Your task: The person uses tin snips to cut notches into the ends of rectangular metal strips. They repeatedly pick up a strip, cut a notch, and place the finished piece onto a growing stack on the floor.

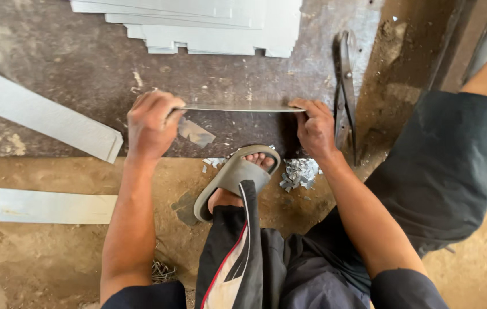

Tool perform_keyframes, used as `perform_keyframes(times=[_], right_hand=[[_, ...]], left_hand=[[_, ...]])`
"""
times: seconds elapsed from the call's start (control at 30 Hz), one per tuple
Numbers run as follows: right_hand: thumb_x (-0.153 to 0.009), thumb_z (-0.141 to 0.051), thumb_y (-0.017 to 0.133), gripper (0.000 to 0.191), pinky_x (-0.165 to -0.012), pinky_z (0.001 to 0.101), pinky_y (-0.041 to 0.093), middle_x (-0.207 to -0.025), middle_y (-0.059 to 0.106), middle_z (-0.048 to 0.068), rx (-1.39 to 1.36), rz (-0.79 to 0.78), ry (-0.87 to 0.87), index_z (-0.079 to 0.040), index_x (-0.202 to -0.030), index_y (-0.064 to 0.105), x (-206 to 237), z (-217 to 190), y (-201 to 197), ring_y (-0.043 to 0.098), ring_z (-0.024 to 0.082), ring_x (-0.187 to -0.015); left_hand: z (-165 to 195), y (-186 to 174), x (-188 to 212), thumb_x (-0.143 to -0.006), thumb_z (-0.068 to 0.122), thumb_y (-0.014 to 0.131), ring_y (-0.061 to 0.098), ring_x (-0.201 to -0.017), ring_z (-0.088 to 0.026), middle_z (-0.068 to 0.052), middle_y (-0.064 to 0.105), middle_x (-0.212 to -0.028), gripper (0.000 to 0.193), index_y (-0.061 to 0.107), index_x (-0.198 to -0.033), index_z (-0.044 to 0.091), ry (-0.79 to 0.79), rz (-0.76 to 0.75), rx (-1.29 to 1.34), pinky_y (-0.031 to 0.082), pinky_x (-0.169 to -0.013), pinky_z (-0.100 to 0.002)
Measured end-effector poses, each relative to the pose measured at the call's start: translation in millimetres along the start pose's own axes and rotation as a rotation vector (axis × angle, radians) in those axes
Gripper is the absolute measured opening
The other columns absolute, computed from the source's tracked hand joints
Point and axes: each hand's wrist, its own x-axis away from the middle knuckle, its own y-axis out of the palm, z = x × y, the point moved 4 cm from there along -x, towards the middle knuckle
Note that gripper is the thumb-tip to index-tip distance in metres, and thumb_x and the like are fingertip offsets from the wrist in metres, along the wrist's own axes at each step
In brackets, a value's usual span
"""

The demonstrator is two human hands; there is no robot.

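Nearest the lens, dark trousers with a red and white stripe (237,263), knee drawn up, foot in a grey sandal (235,174) planted on the dirt floor (43,252). Left forearm stretched straight forward, left hand (153,125) knuckles up, fingers curled and pinching the left end of a thin grey metal strip (237,107). Strip seen edge-on, a narrow pale line running level between both hands, held just above the dark board (83,63) and ahead of the sandal's toes. Small bent offcut (196,133) lying just under it, beside the left hand. Right forearm angled in from the lower right, right hand (316,129) closed on the strip's right end, thumb and fingertips clamped over the edge. Further left, two long grey strips: one slanted on the board (43,114), one flat on the dirt (54,207). Up top, a stack of cut grey sheets (209,26). Beside the right hand, a heap of small metal clippings (299,173), then long dark shears (344,91) lying just right of that hand.
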Motion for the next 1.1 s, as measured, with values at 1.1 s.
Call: perform_keyframes(times=[1.1], right_hand=[[-0.088,0.001,0.075,0.028,-0.065,0.0248,0.055,-0.101,0.068,0.007,-0.464,0.068,0.507,0.003,-0.112,0.061,-36,-13,60,0.072,0.011,-0.078]], left_hand=[[-57,-13,8,-0.087,-0.005,0.074,0.067,-0.064,-0.008,-0.004,0.07,-0.083,0.044,0.059,-0.128,-0.002,-0.737,0.209,0.312,0.056,-0.05,-0.021]])
